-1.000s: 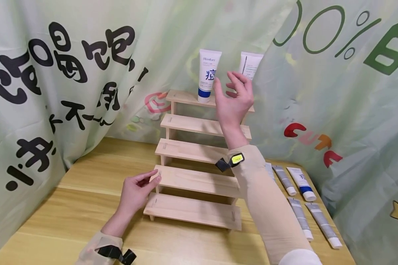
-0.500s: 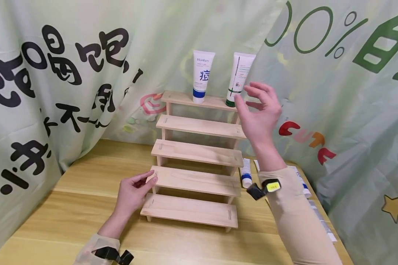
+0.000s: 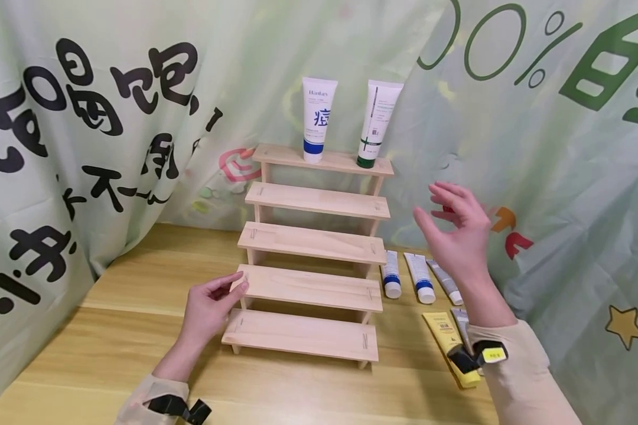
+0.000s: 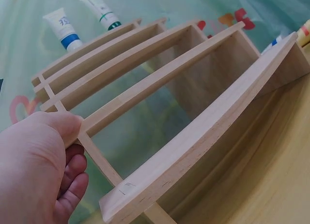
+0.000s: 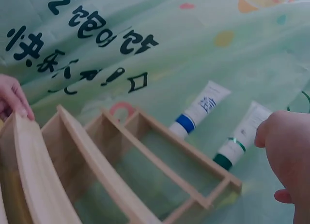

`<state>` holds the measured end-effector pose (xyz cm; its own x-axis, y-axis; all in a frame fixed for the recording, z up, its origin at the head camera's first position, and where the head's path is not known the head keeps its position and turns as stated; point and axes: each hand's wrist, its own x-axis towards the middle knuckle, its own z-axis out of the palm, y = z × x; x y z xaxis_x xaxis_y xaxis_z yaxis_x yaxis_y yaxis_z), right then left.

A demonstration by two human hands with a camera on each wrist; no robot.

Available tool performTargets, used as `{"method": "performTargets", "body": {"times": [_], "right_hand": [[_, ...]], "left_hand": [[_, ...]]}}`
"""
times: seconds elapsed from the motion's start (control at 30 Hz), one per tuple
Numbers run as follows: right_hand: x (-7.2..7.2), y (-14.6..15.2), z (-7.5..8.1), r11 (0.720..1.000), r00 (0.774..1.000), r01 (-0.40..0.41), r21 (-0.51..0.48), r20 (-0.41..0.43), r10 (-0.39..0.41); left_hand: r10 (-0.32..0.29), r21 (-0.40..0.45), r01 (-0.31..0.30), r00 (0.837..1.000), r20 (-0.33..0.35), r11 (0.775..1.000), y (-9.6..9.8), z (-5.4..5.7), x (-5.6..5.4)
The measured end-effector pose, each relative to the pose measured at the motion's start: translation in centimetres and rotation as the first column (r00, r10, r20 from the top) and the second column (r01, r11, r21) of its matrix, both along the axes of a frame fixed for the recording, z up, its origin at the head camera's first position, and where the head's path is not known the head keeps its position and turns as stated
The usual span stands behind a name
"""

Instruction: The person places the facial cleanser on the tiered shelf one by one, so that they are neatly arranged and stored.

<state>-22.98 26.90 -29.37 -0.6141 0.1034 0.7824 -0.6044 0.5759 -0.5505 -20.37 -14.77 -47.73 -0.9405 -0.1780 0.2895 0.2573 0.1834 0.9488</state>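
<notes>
A stepped wooden display rack [image 3: 308, 242] stands on the table. My left hand [image 3: 208, 307] grips the left end of its second step from the bottom; in the left wrist view the thumb [image 4: 65, 125] lies at the board's end with fingers curled below. On the top step two tubes stand upright on their caps: a white tube with a blue band [image 3: 318, 121] at left and a white tube with a green cap [image 3: 378, 124] at right. My right hand [image 3: 459, 233] is in the air right of the rack, fingers loosely bent, holding nothing.
Right of the rack lie two white-and-blue tubes [image 3: 419, 277], a grey tube [image 3: 445, 282] and a yellow tube [image 3: 443, 336]. Another grey tube [image 3: 461, 323] is partly hidden by the right forearm. A printed curtain [image 3: 202, 130] hangs behind the wooden table [image 3: 122, 330].
My right hand has moved away from the green-capped tube, rightward and down, uncovering it and the yellow tube. The left hand keeps its hold on the rack.
</notes>
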Motion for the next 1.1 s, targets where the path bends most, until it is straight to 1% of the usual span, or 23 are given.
{"method": "performTargets", "body": {"times": [0.2, 0.33, 0.47, 0.6, 0.73, 0.87, 0.97, 1.1], "right_hand": [[2.3, 2.3, -1.7, 0.998, 0.992, 0.055, 0.038, 0.108, -0.059], [3.4, 3.6, -3.0, 0.994, 0.983, 0.081, 0.073, 0.156, -0.092], [4.2, 4.9, -4.5, 0.994, 0.975, 0.070, 0.084, 0.206, -0.086], [5.1, 6.3, -6.2, 0.992, 0.959, 0.067, 0.108, 0.269, -0.094], [5.9, 7.6, -7.8, 0.989, 0.949, 0.061, 0.137, 0.300, -0.101], [6.5, 8.5, -9.9, 0.990, 0.943, 0.039, 0.133, 0.323, -0.080], [6.8, 9.0, -11.4, 0.993, 0.930, 0.032, 0.115, 0.360, -0.072], [7.4, 9.9, -13.4, 0.991, 0.903, 0.046, 0.126, 0.419, -0.095]], "left_hand": [[-0.007, -0.002, 0.007, 1.000, -0.012, 1.000, 0.1, 0.1, -0.1], [-0.006, -0.001, 0.006, 1.000, -0.006, 1.000, 0.2, 0.0, -0.1], [0.003, 0.008, -0.003, 1.000, -0.007, 1.000, 0.2, 0.0, -0.2], [0.008, 0.008, -0.008, 1.000, -0.010, 1.000, 0.2, -0.1, -0.2], [0.013, 0.004, -0.013, 1.000, -0.010, 1.000, 0.0, -0.2, -0.2], [0.019, 0.004, -0.019, 1.000, -0.024, 1.000, -0.1, -0.4, -0.1], [0.016, 0.010, -0.016, 0.999, -0.038, 1.000, -0.1, -0.4, -0.1], [0.004, 0.024, -0.003, 0.999, -0.041, 1.000, 0.0, -0.5, -0.1]]}}
